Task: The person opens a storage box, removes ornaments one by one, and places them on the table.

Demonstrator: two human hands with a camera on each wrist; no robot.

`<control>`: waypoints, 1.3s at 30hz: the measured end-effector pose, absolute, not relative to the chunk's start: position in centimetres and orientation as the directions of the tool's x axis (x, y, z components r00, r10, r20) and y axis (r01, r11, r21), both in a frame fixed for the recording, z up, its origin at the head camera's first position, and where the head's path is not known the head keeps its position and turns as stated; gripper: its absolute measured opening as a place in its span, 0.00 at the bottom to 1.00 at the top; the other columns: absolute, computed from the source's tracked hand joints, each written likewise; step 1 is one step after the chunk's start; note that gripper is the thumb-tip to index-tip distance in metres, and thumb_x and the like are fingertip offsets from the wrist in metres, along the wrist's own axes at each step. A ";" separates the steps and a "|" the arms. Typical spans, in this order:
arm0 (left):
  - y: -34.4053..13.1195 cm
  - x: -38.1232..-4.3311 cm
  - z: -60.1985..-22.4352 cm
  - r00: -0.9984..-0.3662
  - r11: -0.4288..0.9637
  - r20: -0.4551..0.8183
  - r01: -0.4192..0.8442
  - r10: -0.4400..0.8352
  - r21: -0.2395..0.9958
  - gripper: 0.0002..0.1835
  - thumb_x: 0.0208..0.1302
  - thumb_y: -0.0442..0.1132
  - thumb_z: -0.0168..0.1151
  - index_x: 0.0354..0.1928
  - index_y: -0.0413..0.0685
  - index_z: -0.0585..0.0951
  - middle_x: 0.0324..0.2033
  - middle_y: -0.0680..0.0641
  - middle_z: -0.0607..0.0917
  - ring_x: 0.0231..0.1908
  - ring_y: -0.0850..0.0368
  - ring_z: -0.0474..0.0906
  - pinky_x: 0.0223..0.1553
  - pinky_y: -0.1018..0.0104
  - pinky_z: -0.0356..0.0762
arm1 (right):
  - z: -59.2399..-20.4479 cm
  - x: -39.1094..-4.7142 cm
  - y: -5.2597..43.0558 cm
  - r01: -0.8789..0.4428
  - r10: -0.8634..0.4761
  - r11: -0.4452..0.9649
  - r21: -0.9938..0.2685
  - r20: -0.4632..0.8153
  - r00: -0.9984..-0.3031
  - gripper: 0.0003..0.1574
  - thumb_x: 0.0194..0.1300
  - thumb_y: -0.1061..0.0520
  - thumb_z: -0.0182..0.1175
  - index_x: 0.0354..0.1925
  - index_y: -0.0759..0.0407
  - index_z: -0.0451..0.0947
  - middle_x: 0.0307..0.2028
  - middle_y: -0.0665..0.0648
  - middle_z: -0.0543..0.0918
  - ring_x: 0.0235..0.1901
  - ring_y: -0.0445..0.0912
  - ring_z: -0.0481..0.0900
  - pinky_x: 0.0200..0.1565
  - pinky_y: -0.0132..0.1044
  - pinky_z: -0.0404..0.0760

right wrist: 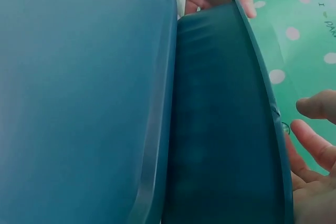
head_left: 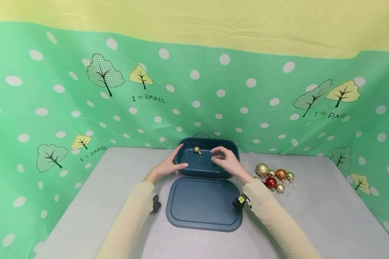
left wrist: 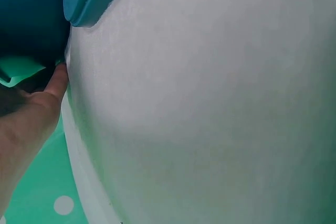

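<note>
A deep blue box (head_left: 203, 173) stands at the table's back edge, its top uncovered. Inside it, towards the back left, lies a small gold bauble (head_left: 197, 149) with a thin loop of string. My left hand (head_left: 166, 167) rests against the left end of the box, thumb along the front and fingers stretched towards the back corner. Over the right half of the box is my right hand (head_left: 226, 160), thumb and forefinger apart with nothing between them. In the right wrist view, the fingers (right wrist: 317, 145) show beyond the box wall (right wrist: 226, 114), which hides the inside.
The flat blue lid (head_left: 204, 203) lies on the grey table (head_left: 94, 216) just in front of the box. Several gold, red and orange baubles (head_left: 281, 174) sit in a cluster to the right, partly behind the right sleeve. A green dotted cloth (head_left: 181, 108) hangs behind the table.
</note>
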State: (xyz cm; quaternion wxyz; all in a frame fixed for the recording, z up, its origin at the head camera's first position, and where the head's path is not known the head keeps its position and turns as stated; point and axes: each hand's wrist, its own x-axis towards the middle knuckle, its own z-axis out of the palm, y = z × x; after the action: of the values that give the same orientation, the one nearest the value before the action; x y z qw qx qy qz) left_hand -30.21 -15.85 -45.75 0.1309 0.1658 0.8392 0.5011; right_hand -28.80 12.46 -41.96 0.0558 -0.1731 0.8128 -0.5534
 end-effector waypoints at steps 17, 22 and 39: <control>-15.6 -30.7 -46.1 -0.916 0.449 -0.067 0.129 0.396 0.884 0.49 0.66 0.45 0.62 0.77 0.61 0.38 0.75 0.40 0.38 0.72 0.36 0.36 0.66 0.36 0.42 | -43.0 -32.0 10.2 -0.277 -0.397 0.450 -0.849 0.088 -0.914 0.20 0.66 0.65 0.59 0.56 0.69 0.73 0.55 0.67 0.76 0.50 0.57 0.80 0.48 0.47 0.80; -15.6 -30.7 -46.1 -0.916 0.445 -0.071 0.124 0.396 0.887 0.49 0.66 0.46 0.62 0.77 0.62 0.39 0.75 0.42 0.38 0.72 0.38 0.36 0.67 0.37 0.42 | -43.3 -32.4 9.4 -0.245 -0.405 0.442 -0.863 0.052 -0.913 0.21 0.66 0.65 0.59 0.56 0.69 0.73 0.55 0.67 0.75 0.49 0.56 0.80 0.47 0.47 0.80; -15.6 -30.4 -45.6 -0.909 0.436 -0.086 0.111 0.408 0.893 0.48 0.67 0.45 0.61 0.77 0.63 0.39 0.75 0.43 0.37 0.72 0.40 0.35 0.67 0.37 0.41 | -44.4 -35.0 7.2 -0.194 -0.356 0.486 -0.852 0.009 -0.934 0.24 0.63 0.63 0.63 0.56 0.67 0.74 0.52 0.64 0.78 0.51 0.55 0.77 0.50 0.48 0.77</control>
State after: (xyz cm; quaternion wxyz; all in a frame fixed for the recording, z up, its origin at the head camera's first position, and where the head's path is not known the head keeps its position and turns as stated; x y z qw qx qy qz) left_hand -30.43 -15.64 -45.58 0.1464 0.1556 0.8345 0.5078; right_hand -34.97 7.24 -44.44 0.0844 -0.1601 0.8578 -0.4811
